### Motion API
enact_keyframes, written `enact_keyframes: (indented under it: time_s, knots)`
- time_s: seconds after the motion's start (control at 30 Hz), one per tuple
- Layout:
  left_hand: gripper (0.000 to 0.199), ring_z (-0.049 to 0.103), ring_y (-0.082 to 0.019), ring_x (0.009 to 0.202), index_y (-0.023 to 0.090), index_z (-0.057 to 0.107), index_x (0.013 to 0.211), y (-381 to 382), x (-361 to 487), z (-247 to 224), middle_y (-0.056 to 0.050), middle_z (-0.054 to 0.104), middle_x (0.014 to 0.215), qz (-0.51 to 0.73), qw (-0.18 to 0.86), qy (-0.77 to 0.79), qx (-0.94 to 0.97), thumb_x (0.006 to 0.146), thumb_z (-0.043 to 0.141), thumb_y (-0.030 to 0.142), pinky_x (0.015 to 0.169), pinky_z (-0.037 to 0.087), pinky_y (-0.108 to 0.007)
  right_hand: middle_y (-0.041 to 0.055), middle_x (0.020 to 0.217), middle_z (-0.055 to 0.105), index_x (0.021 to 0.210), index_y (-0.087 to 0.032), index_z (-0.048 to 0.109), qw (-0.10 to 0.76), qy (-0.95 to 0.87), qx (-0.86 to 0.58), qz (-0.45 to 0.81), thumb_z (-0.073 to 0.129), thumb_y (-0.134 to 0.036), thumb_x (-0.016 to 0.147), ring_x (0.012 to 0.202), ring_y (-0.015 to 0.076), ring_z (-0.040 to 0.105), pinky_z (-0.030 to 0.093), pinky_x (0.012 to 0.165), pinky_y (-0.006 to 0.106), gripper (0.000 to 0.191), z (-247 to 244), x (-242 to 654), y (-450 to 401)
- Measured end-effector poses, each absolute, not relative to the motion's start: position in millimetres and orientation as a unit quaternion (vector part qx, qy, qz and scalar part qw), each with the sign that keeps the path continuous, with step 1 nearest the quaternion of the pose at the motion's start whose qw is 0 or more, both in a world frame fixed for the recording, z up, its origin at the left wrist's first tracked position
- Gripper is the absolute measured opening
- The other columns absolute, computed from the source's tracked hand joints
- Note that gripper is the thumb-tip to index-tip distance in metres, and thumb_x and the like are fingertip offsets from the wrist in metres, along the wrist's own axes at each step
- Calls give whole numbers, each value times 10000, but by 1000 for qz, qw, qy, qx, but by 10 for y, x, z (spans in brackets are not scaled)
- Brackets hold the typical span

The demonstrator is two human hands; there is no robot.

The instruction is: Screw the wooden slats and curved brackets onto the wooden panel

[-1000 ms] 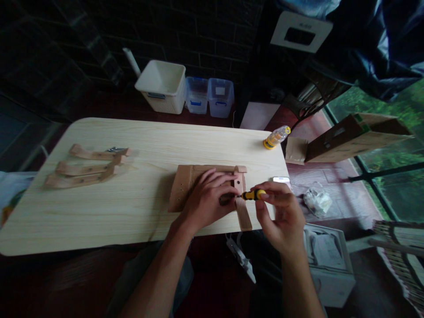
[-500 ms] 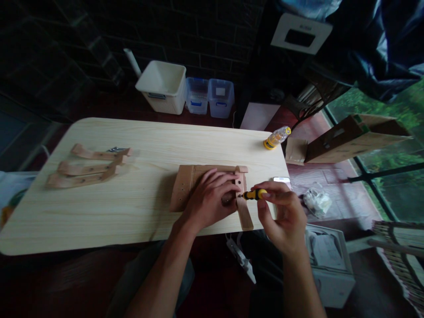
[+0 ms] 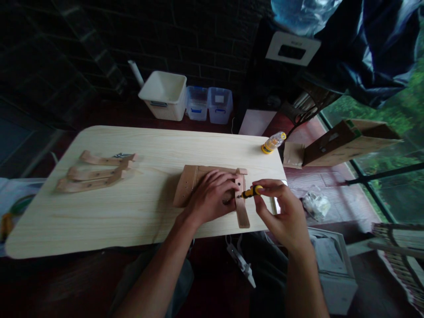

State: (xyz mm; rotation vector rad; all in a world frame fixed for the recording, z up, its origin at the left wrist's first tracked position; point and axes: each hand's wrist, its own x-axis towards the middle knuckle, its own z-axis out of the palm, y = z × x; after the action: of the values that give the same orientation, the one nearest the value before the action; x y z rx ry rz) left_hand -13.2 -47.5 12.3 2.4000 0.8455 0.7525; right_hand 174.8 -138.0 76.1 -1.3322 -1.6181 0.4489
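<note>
A brown wooden piece [image 3: 186, 185] with small holes lies on the pale wooden table. Across its right end runs a narrow wooden strip [image 3: 243, 214]. My left hand [image 3: 213, 194] rests over the piece, its fingertips gripping the strip's left edge. Between the thumb and fingers of my right hand [image 3: 278, 205] is a yellow and black screwdriver [image 3: 252, 191], held nearly level, its tip at a hole or screw in the strip. Whether the tip sits in a screw head is too small to tell.
Several curved wooden parts [image 3: 96, 174] and small metal pieces [image 3: 122, 155] lie on the table's left. A yellow-based clear bottle [image 3: 273, 142] stands at its far right corner. Bins [image 3: 165, 97] are behind the table [image 3: 115, 225]; a white phone-like object is partly hidden by my right hand.
The camera view has shifted slightly, moving the table and background in the picture. Both hands keep their holds, and the screwdriver tilts a little more.
</note>
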Motion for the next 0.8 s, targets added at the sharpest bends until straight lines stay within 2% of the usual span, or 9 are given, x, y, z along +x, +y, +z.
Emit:
enact_keyframes:
  time_s: [0.1, 0.27, 0.47, 0.63, 0.8]
  knots:
    - [316, 565, -254, 1226, 279, 681, 1048, -374, -73, 140, -29, 651, 1265, 278, 231, 309, 880, 761, 737, 162, 1119, 402, -487, 63, 1112, 710, 1000, -261, 621, 462, -679, -545, 169, 652, -157, 897, 1069, 228, 689, 566, 912, 412, 150, 831, 1749, -1330]
    - [311, 566, -260, 1201, 287, 675, 1075, -352, -37, 157, -32, 625, 1298, 277, 214, 318, 881, 793, 716, 162, 1067, 433, -483, 59, 1113, 717, 994, -261, 623, 455, -680, -550, 167, 641, -157, 900, 1070, 223, 693, 571, 903, 394, 141, 848, 1746, -1277]
    - [242, 551, -274, 1231, 310, 701, 1053, -374, -77, 131, -26, 586, 1367, 265, 208, 326, 883, 842, 691, 191, 1031, 437, -497, 76, 1163, 719, 1044, -265, 619, 486, -648, -552, 197, 652, -160, 904, 1110, 237, 693, 577, 940, 430, 177, 747, 1766, -1306]
    - [266, 545, -273, 1231, 308, 708, 1079, -375, -71, 128, -39, 603, 1334, 274, 217, 328, 878, 829, 721, 218, 1051, 431, -500, 80, 1167, 710, 1058, -272, 618, 510, -627, -547, 216, 666, -177, 915, 1113, 239, 690, 593, 926, 442, 179, 631, 1785, -1321]
    - [209, 540, -266, 1235, 298, 713, 1052, -383, -62, 158, -34, 617, 1325, 279, 224, 332, 872, 854, 705, 233, 1070, 419, -507, 75, 1167, 687, 1092, -286, 607, 524, -628, -535, 211, 679, -168, 911, 1099, 235, 684, 596, 919, 460, 227, 558, 1827, -1317]
